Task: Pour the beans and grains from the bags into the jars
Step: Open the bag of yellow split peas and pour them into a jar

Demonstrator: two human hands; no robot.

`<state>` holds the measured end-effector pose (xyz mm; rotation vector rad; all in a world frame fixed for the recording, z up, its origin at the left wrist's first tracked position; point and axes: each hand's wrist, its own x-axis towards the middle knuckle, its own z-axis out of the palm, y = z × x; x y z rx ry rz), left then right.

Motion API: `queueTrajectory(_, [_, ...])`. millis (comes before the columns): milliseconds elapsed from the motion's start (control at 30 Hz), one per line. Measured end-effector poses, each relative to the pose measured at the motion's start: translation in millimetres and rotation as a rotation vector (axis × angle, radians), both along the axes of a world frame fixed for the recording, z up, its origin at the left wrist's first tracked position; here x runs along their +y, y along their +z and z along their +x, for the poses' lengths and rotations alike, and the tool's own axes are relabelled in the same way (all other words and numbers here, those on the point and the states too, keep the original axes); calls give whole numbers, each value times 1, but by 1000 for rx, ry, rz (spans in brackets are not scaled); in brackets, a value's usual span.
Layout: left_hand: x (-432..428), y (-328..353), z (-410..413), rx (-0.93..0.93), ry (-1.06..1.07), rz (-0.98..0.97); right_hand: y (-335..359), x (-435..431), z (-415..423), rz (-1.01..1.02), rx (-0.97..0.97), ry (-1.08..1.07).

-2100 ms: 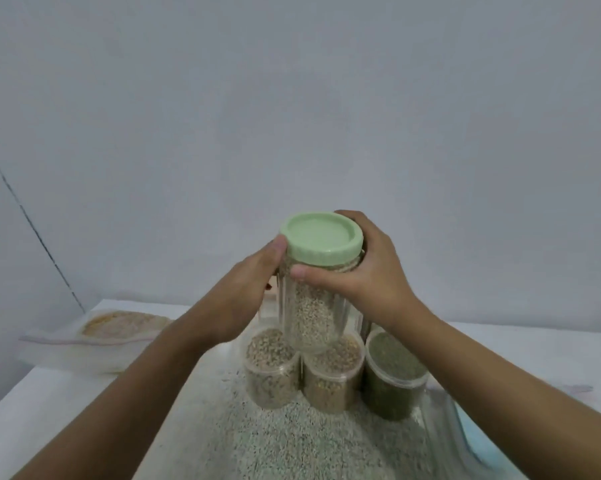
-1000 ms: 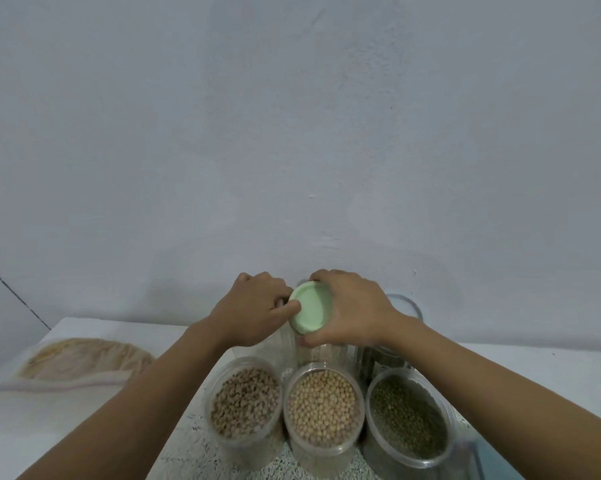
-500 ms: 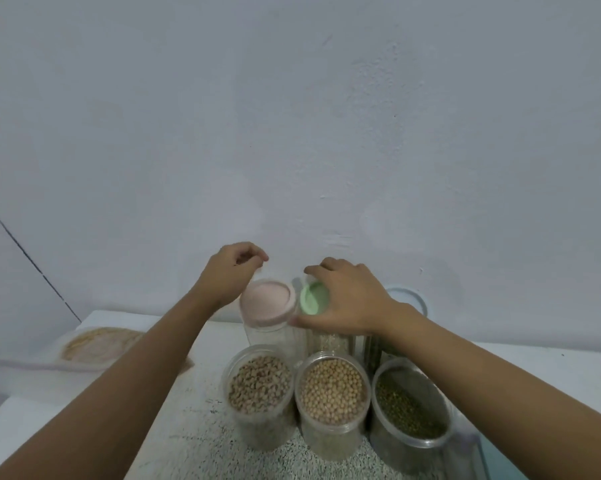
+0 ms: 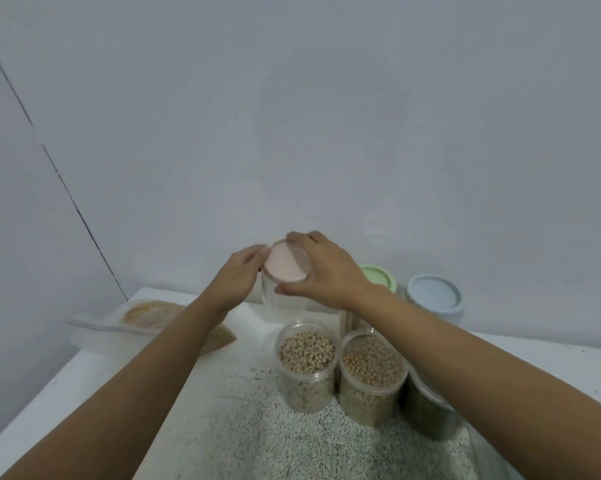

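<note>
A clear, seemingly empty jar (image 4: 281, 306) with a pink lid (image 4: 286, 264) is held at the back of the table. My left hand (image 4: 238, 273) grips its left side, and my right hand (image 4: 321, 270) curls over the lid's rim. Behind my right wrist stand a green-lidded jar (image 4: 380, 276) and a blue-lidded jar (image 4: 434, 296). In front are open jars: one of speckled beans (image 4: 307, 353), one of tan round beans (image 4: 373, 363), and one of dark green beans (image 4: 425, 410), mostly hidden under my right forearm. A bag of yellowish grain (image 4: 153, 313) lies at the left.
The white table (image 4: 84, 375) meets the wall at the back. A speckled mat (image 4: 275, 438) covers the middle in front of the jars. A clear plastic bag edge (image 4: 479, 455) shows at the lower right.
My right hand left the green-lidded jar standing at the back and moved to the pink lid. My left hand closed on the pink-lidded jar, which has risen slightly.
</note>
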<state>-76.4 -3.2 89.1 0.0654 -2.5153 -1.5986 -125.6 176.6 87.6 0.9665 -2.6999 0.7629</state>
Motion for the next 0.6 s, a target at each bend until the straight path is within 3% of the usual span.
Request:
queueTrajectory(133, [-24,21,26,141,-5,40,28,-18,34,-249,-35,6])
queueTrajectory(300, [-57,17,78,115,-202,153,38,-35,92,-442,-184,16])
queueTrajectory(433, [-87,-8,103,-48,-447,393,27,-45,129,-303,-226,40])
queueTrajectory(533, [-105,-43,95,-208,-452,354,5,-57,149,-115,-180,58])
queueTrajectory(600, [-113,-65,94,-210,-455,322,-8,-60,159,-52,-193,52])
